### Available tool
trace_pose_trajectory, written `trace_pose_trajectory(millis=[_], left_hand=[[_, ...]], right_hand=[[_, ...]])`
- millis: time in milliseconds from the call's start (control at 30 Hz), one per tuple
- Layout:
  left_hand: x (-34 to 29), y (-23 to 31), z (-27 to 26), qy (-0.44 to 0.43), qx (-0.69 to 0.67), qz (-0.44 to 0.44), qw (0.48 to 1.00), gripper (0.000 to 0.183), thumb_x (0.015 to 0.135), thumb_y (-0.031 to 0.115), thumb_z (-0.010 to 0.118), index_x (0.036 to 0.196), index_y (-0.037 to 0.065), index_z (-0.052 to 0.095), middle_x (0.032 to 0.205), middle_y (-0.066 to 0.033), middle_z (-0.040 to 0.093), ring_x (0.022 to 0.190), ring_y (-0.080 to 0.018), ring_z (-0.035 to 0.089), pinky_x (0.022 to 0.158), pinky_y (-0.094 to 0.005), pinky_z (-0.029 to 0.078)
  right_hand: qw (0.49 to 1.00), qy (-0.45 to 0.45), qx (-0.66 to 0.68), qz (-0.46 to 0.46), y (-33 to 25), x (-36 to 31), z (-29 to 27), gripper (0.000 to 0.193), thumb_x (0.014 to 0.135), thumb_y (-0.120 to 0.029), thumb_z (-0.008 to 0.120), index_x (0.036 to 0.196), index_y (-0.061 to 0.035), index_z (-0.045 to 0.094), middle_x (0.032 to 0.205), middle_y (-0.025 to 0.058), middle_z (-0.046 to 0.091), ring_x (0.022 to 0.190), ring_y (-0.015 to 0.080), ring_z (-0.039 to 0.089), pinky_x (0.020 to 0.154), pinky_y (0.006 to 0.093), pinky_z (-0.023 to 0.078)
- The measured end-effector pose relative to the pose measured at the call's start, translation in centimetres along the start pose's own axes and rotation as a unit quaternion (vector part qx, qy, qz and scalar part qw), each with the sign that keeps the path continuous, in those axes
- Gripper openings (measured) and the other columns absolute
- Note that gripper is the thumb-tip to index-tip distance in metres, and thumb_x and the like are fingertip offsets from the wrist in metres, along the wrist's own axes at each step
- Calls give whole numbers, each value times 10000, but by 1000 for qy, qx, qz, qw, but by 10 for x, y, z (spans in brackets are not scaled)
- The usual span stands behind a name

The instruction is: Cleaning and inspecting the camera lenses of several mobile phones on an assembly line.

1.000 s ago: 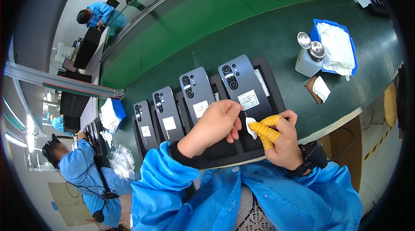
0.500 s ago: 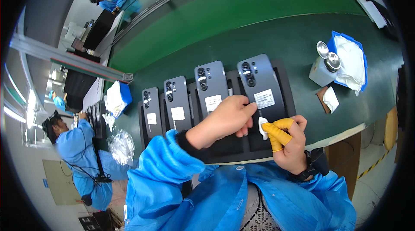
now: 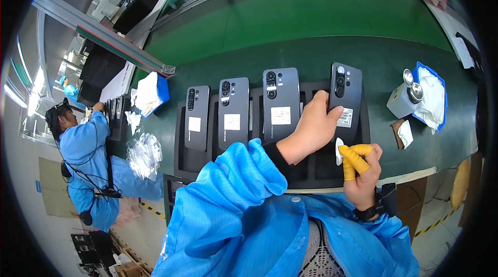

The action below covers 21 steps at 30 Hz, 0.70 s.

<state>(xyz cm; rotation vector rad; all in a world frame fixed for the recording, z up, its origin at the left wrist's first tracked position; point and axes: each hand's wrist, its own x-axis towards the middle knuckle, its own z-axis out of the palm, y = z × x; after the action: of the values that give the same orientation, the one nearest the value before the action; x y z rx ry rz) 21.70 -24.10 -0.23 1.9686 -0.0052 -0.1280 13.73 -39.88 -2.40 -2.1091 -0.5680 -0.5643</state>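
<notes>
The rightmost smartphone point(image 3: 351, 90), dark with a white label, stands tilted over the black foam tray point(image 3: 311, 169). My left hand point(image 3: 315, 125) grips its left edge, thumb by the label. Yellow finger cots cover some fingers of my right hand point(image 3: 361, 176), which pinches a small white wiping cloth point(image 3: 339, 151) just below the phone's lower end. Three more grey-blue smartphones lie camera side up in a row to the left: one point(image 3: 281, 95) beside my left wrist, a middle one point(image 3: 234, 103) and the leftmost point(image 3: 197, 108).
At the right stand a white pump bottle point(image 3: 402, 101) with its metal lid raised and a blue bin point(image 3: 440, 116) of white cloths. A brown-and-white folded piece point(image 3: 402, 134) lies nearer. Another blue bin point(image 3: 163, 89) and clear plastic bags point(image 3: 144, 156) are left, near a seated co-worker point(image 3: 85, 150).
My left hand has turned the rightmost phone more edge-on and upright. My right hand keeps the cloth pinched near its lower end. The whole view has shifted.
</notes>
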Motion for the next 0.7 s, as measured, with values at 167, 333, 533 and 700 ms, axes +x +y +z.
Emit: trace_pose_trajectory(millis=[167, 333, 533, 700], left_hand=[[-20, -2, -25, 0, -187, 49, 981, 299, 941, 81, 514, 1223, -15, 483, 1035, -156, 622, 968, -232, 615, 860, -344, 469], [-72, 17, -82, -16, -164, -93, 982, 317, 929, 110, 571, 1215, -15, 515, 1062, -89, 632, 952, -122, 595, 831, -269, 474], [-117, -16, -88, -56, 84, -158, 982, 350, 842, 160, 710, 1115, -21, 586, 904, -128, 695, 822, -161, 665, 727, -289, 517], [-117, -11, -82, -67, 159, -141, 975, 366, 834, 151, 716, 1127, -25, 584, 902, -168, 696, 818, -216, 693, 701, -309, 528]], right_hand=[[998, 34, 35, 25, -1, -2, -2, 239, 762, 18, 676, 988, -53, 706, 847, 46, 587, 768, 221, 520, 787, 349, 359], [995, 61, 63, 40, -1, -4, -15, 266, 756, 35, 670, 1008, -43, 707, 845, 52, 599, 751, 221, 522, 766, 329, 377], [997, -19, 28, 74, 0, 0, -15, 331, 723, 38, 637, 1017, -89, 721, 872, 24, 612, 800, 196, 547, 827, 336, 327], [994, -67, -29, 81, -1, -2, -8, 335, 717, 27, 634, 1019, -88, 723, 897, 12, 601, 812, 184, 531, 851, 367, 311]])
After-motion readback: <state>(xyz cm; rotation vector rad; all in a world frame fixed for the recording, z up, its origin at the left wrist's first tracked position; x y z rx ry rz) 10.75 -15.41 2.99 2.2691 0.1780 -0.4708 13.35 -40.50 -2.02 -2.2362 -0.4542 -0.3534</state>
